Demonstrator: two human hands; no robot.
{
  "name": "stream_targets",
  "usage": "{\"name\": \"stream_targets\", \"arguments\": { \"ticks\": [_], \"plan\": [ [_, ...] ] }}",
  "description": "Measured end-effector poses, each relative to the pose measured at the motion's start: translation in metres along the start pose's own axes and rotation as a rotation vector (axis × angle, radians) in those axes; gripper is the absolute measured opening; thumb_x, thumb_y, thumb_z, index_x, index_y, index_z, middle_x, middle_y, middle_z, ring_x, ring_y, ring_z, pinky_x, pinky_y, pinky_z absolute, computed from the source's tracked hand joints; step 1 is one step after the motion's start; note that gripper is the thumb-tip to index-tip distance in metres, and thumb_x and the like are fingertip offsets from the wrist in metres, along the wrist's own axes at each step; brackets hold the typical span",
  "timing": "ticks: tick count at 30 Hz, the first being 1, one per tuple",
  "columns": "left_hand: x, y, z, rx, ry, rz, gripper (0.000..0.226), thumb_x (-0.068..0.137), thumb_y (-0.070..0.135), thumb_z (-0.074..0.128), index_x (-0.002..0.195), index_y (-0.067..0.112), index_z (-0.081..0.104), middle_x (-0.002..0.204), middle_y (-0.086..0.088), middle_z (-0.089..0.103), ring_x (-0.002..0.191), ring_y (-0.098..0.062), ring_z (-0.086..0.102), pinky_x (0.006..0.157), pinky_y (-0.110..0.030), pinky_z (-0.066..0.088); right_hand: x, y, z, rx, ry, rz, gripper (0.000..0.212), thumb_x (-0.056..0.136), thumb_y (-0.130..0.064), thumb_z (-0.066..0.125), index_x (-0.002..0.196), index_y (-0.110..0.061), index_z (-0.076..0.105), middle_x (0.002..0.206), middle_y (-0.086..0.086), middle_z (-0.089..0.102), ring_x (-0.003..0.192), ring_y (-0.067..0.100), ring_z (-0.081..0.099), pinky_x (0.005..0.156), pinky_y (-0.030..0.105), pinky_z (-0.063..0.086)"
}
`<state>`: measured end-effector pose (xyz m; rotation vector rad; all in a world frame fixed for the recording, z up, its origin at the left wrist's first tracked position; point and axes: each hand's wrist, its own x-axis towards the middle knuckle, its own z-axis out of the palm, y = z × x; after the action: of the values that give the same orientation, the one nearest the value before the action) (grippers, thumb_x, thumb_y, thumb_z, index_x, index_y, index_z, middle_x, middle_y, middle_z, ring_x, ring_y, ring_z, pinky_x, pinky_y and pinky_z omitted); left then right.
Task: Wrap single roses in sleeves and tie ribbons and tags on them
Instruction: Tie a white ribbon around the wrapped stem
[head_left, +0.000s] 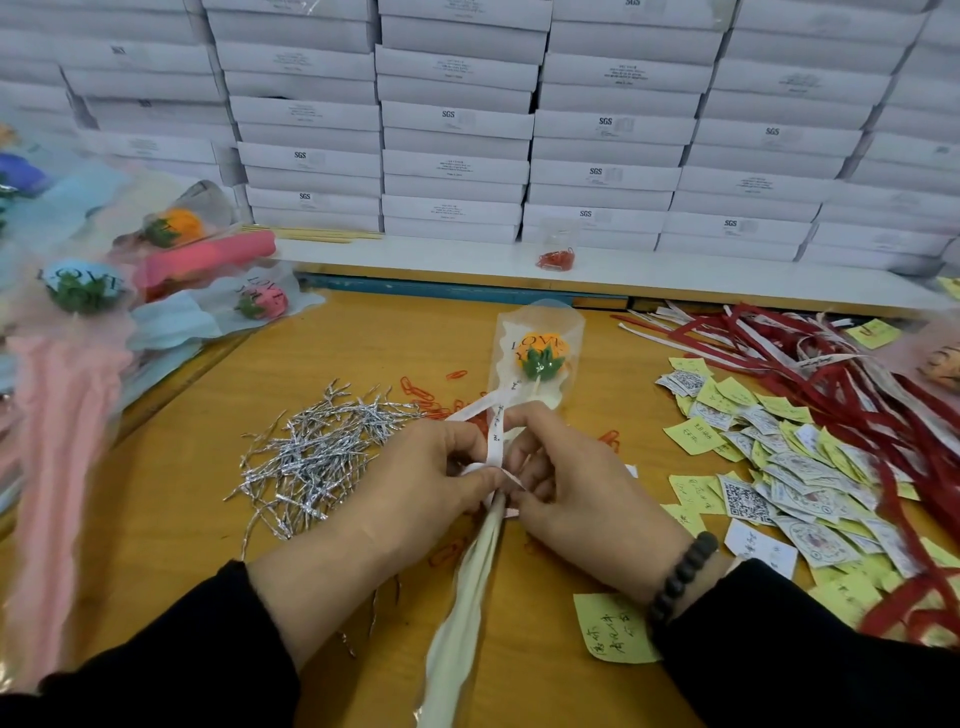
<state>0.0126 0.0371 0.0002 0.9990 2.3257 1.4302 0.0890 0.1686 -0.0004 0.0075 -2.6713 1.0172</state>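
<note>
At frame centre, left hand (426, 478) and right hand (563, 486) pinch a white ribbon (494, 431) around a sleeved rose (540, 353), cinching the knot.

Yellow wooden table (322, 343). Silver twist ties (317, 452) heaped centre-left. Red paper clips (418, 389) scattered just beyond them. Sleeved orange rose (537, 353) lying mid-table, bloom end pointing away. Yellow notes and QR-code tags (769, 467) spread across the right side, one yellow sticky note (613, 629) apart near the front edge. Red and white ribbons (810, 364) piled far right. Wrapped roses (156, 270) stacked at left. White shelf (415, 257) along the back, carrying stacked white boxes (457, 130), bag of red clips (558, 254), wooden sticks (311, 233).
</note>
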Motion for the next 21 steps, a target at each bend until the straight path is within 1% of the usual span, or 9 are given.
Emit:
{"name": "stream_targets", "arguments": {
  "ticks": [3,5,8,10,12,14,16,18,21],
  "plan": [
    [0.0001,0.0009,-0.0013,-0.039,-0.027,-0.013,0.025,0.082,0.003,0.066,0.061,0.016,0.06,0.059,-0.004,0.062,0.055,-0.016,0.056,0.063,-0.034,0.051,0.0007,0.0005,-0.0007,0.005,-0.01,0.004,0.055,0.082,0.002,0.057,0.094,-0.047,0.036,0.085,-0.013,0.052,0.075,-0.001,0.053,0.067,0.015,0.046],
    [0.0002,0.0016,-0.0017,-0.072,-0.043,-0.024,0.028,0.082,-0.001,0.064,0.06,0.016,0.058,0.057,0.001,0.06,0.05,-0.012,0.053,0.056,-0.025,0.047,0.0003,0.0006,-0.0013,0.014,-0.017,0.003,0.055,0.083,0.003,0.057,0.093,-0.047,0.037,0.086,-0.012,0.054,0.076,0.0,0.053,0.069,0.015,0.045],
    [0.0,0.0022,-0.002,-0.085,-0.059,-0.026,0.027,0.082,-0.001,0.065,0.061,0.015,0.059,0.053,0.006,0.059,0.045,-0.008,0.05,0.049,-0.017,0.043,-0.0006,0.0008,-0.0032,-0.001,-0.001,-0.003,0.05,0.083,0.008,0.049,0.101,-0.038,0.045,0.087,-0.01,0.057,0.078,0.002,0.052,0.07,0.012,0.042],
    [-0.0002,0.0022,-0.0016,-0.072,-0.062,-0.02,0.027,0.083,0.001,0.065,0.061,0.016,0.059,0.053,0.003,0.059,0.044,-0.008,0.049,0.048,-0.018,0.041,-0.0006,0.0011,-0.0039,-0.037,0.017,-0.014,0.048,0.081,0.009,0.044,0.11,-0.029,0.049,0.087,-0.009,0.058,0.081,0.005,0.052,0.072,0.017,0.042],
    [0.0,0.0012,-0.0013,-0.036,-0.049,-0.023,0.029,0.083,0.006,0.067,0.058,0.019,0.057,0.054,-0.005,0.058,0.047,-0.011,0.05,0.05,-0.021,0.039,-0.0002,0.0013,-0.0034,-0.08,0.021,-0.029,0.047,0.081,0.009,0.043,0.115,-0.024,0.05,0.089,-0.008,0.057,0.085,0.009,0.051,0.075,0.022,0.042],
    [-0.0003,0.0006,-0.0014,-0.026,-0.038,-0.027,0.031,0.083,0.006,0.067,0.057,0.019,0.056,0.05,0.001,0.056,0.045,-0.009,0.049,0.049,-0.021,0.039,0.0003,0.0019,-0.0025,-0.086,0.011,-0.037,0.046,0.083,0.008,0.044,0.117,-0.023,0.05,0.092,-0.007,0.056,0.085,0.007,0.049,0.075,0.019,0.04],
    [-0.0009,0.0008,-0.0011,-0.01,-0.041,-0.018,0.029,0.082,0.004,0.067,0.058,0.018,0.057,0.049,0.01,0.054,0.045,-0.004,0.047,0.049,-0.02,0.039,0.0005,0.0028,-0.0022,-0.071,0.005,-0.031,0.043,0.084,0.007,0.045,0.113,-0.024,0.051,0.091,-0.009,0.057,0.084,0.006,0.051,0.073,0.018,0.04],
    [-0.0019,0.0013,-0.0004,0.051,-0.03,0.011,0.037,0.081,0.007,0.069,0.052,0.025,0.056,0.046,0.016,0.052,0.045,0.001,0.044,0.049,-0.015,0.034,0.0005,0.0038,-0.0023,-0.049,-0.002,-0.016,0.035,0.086,0.005,0.048,0.106,-0.024,0.051,0.087,-0.013,0.057,0.082,0.005,0.054,0.071,0.018,0.042],
    [-0.0004,0.0022,-0.0001,0.115,-0.034,0.035,0.045,0.081,0.012,0.069,0.045,0.035,0.056,0.041,0.015,0.044,0.044,-0.001,0.038,0.046,-0.015,0.025,0.0009,0.0051,-0.0022,0.003,0.009,-0.014,0.032,0.086,0.002,0.05,0.099,-0.026,0.044,0.083,-0.01,0.061,0.076,0.003,0.056,0.067,0.014,0.041]
  ]
}}
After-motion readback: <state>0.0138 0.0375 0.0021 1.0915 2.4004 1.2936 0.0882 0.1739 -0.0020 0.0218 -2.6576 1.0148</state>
